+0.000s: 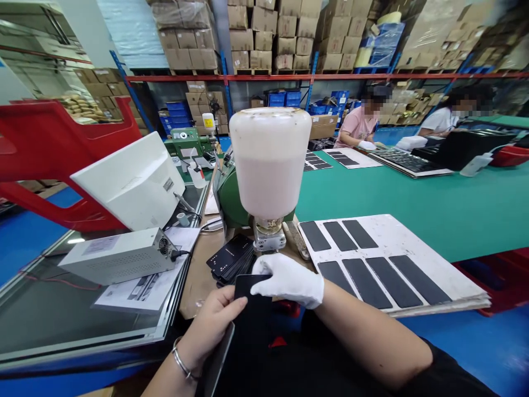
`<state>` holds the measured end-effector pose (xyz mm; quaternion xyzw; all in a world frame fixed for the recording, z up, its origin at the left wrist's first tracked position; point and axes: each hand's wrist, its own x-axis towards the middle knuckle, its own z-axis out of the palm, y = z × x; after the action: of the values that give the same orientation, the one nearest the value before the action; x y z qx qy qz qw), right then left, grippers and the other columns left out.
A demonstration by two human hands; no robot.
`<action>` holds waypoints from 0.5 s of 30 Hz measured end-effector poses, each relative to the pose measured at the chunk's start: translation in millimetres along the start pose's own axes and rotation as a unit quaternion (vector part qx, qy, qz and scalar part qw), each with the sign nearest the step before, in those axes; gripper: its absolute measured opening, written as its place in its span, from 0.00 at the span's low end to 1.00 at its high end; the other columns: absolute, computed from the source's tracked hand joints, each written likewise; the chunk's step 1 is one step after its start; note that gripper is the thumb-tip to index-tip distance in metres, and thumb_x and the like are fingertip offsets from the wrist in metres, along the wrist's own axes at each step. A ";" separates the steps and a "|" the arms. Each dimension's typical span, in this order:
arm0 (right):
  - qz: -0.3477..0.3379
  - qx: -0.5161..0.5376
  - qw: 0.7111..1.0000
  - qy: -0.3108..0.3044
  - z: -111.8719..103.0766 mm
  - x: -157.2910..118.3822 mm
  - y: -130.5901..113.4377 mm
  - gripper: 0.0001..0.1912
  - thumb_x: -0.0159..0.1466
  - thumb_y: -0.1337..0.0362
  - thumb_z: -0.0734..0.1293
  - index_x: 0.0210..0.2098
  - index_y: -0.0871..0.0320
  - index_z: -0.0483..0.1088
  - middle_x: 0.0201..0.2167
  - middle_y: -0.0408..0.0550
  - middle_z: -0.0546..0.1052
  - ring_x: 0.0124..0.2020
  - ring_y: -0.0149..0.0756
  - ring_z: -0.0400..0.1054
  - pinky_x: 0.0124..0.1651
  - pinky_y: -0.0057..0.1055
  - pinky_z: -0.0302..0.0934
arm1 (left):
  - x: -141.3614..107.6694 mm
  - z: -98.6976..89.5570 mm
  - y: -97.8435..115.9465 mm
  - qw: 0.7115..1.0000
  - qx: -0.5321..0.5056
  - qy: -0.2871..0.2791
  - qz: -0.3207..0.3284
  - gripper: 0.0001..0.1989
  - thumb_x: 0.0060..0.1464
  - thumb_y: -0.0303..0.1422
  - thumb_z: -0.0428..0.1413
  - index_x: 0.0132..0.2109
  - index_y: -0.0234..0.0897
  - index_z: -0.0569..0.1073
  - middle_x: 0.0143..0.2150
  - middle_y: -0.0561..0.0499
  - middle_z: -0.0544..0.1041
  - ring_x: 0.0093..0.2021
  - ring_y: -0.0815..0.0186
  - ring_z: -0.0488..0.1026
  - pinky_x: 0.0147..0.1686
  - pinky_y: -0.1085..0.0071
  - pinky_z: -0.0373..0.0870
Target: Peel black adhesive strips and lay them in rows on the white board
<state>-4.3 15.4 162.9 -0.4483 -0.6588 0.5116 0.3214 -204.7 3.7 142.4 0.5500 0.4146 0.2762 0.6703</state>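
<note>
My bare left hand point(212, 320), a silver bangle on its wrist, grips the left edge of a thin black rectangular panel point(243, 282) with the thumb on top. At the panel's upper right, my white-gloved right hand point(291, 280) has its thumb and fingers closed on the edge. The panel's lower part merges with my dark clothing. Just beyond my hands lies a loose stack of black panels point(229, 255) with small marks on them. Over it stands a green machine point(231, 193) with a metal nozzle head point(269, 241) and an upturned white bottle point(270, 165) of pale liquid.
On the right, a white board point(392, 223) bears several black panels in rows on the green table point(433, 204). A grey power box point(119, 256) and a white monitor point(136, 184) stand left. Two people point(359, 124) work at the far right.
</note>
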 end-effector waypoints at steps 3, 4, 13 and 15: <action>0.032 0.004 0.994 0.102 -19.3 -21.4 20.3 0.12 0.51 0.61 0.70 0.26 0.60 0.64 0.22 0.39 0.67 0.24 0.27 0.60 0.26 0.25 0.54 | 13.2 10.5 -10.7 0.988 0.088 -0.129 -0.021 0.06 0.45 0.31 0.60 0.32 0.33 0.76 0.32 0.49 0.78 0.37 0.59 0.73 0.36 0.69 0.67; 0.043 0.021 0.989 0.143 -26.7 -29.7 27.0 0.12 0.51 0.61 0.70 0.26 0.59 0.63 0.22 0.39 0.66 0.24 0.27 0.60 0.26 0.26 0.55 | 18.8 14.2 -13.1 0.982 0.104 -0.156 -0.024 0.05 0.44 0.29 0.60 0.32 0.33 0.76 0.32 0.50 0.78 0.37 0.60 0.73 0.36 0.70 0.67; 0.037 0.278 0.935 0.216 -72.9 -85.8 65.9 0.09 0.54 0.63 0.69 0.33 0.61 0.70 0.33 0.47 0.74 0.35 0.35 0.68 0.40 0.32 0.62 | 83.9 50.8 -0.6 0.995 -0.050 -0.081 0.025 0.13 0.50 0.41 0.54 0.30 0.33 0.68 0.16 0.58 0.65 0.10 0.77 0.53 0.11 0.78 0.43; 0.045 0.303 0.926 0.222 -74.6 -82.9 65.8 0.08 0.54 0.63 0.70 0.31 0.61 0.70 0.29 0.45 0.74 0.31 0.33 0.68 0.36 0.30 0.62 | 88.3 52.6 1.6 0.994 -0.062 -0.085 0.031 0.13 0.51 0.41 0.53 0.30 0.34 0.67 0.18 0.57 0.65 0.10 0.77 0.54 0.10 0.77 0.44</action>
<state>111.3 -27.1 122.7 -0.4613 -0.3634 0.5878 0.5565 -114.8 50.3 124.4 0.5417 0.3213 0.2743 0.7267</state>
